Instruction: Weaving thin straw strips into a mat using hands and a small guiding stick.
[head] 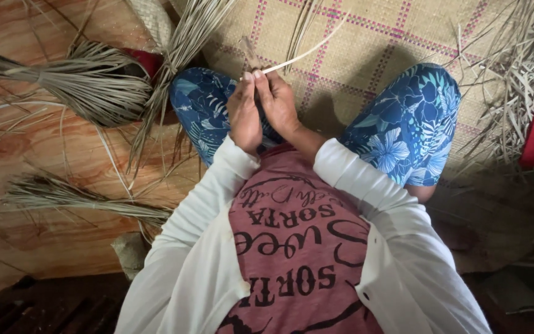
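Both hands, left hand [243, 114] and right hand [277, 102], meet above the woven mat [366, 49], fingers pinching a pale leaf strip [304, 54] (dried bundles [88, 80] lie left of the mat).

You wear a loose white long-sleeved top, open down the front, its left sleeve [202, 204] and right sleeve [372, 198] running plain and unmarked to soft cuffs at the wrists. Under it shows a faded dusty-red T-shirt [298, 247] printed with dark lettering, part block capitals and part looping script, with the white fabric framing it on both sides. On your legs are blue trousers [409, 124] patterned all over with large flowers and leaves in pale blue, white and navy, the cloth smooth over both knees at the far side.
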